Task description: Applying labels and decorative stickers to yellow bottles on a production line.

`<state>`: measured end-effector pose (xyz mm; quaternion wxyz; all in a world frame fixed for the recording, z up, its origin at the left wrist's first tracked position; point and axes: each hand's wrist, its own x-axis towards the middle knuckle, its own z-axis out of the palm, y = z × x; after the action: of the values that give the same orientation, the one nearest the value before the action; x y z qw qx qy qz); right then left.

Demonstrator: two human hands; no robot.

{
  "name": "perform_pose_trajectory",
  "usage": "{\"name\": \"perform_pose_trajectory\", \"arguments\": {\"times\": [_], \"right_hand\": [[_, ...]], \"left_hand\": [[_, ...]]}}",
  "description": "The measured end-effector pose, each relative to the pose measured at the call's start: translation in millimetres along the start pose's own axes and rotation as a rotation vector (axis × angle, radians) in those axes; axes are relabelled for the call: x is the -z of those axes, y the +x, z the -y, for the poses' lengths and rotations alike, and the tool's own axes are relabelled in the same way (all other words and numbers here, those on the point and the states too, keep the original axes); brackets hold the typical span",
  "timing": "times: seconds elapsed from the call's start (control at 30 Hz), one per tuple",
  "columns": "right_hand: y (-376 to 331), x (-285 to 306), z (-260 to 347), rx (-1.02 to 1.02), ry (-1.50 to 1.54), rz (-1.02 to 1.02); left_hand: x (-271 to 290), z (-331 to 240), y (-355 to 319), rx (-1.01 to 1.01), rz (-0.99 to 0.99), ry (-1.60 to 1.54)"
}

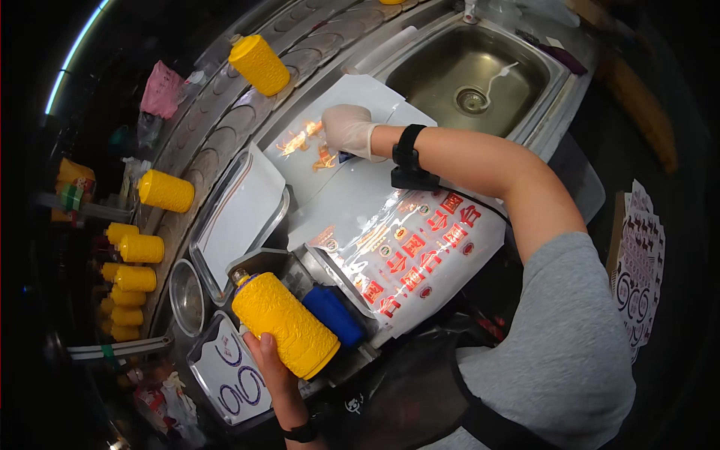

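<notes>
A yellow, rough-textured bottle (283, 324) with a narrow neck leans in my bare left hand (271, 365), whose fingers and thumb hold its lower side. Its neck points up and left, over the edge of a metal tray. My right hand (348, 130), in a pale thin glove, rests closed on a white sheet (341, 97). Right beside its fingers lie shiny orange-gold cut pieces (300, 140), and another small orange-gold piece (324, 159) is just below. The fingertips are partly hidden, so I cannot make out what they pinch.
A steel sink (510, 64) is at the far right. Beyond the sheet, a slatted conveyor (229, 124) carries more yellow bottles (259, 65). A tray with white sheets (244, 206), a round metal bowl (187, 296), a blue block (334, 313) and a sheet with purple curls (240, 379) surround the left hand.
</notes>
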<state>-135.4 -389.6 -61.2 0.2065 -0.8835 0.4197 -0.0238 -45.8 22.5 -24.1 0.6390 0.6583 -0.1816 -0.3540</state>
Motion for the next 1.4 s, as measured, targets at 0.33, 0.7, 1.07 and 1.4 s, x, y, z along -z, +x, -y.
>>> {"name": "perform_pose_trajectory", "arguments": {"times": [0.33,0.7,1.07,1.4], "right_hand": [[-61,17,16,0.117,0.587,-0.037],[-214,51,149,0.165,1.041,0.393],[-234,-16,178,-0.061,1.314,0.19],[-262,-30,170,-0.216,1.437,0.143]], "left_hand": [[-13,-2,4,-0.137,-0.019,-0.099],[29,-4,-6,-0.133,0.192,-0.193],[51,5,15,-0.014,0.449,-0.331],[19,-20,15,-0.046,0.169,-0.39]]}}
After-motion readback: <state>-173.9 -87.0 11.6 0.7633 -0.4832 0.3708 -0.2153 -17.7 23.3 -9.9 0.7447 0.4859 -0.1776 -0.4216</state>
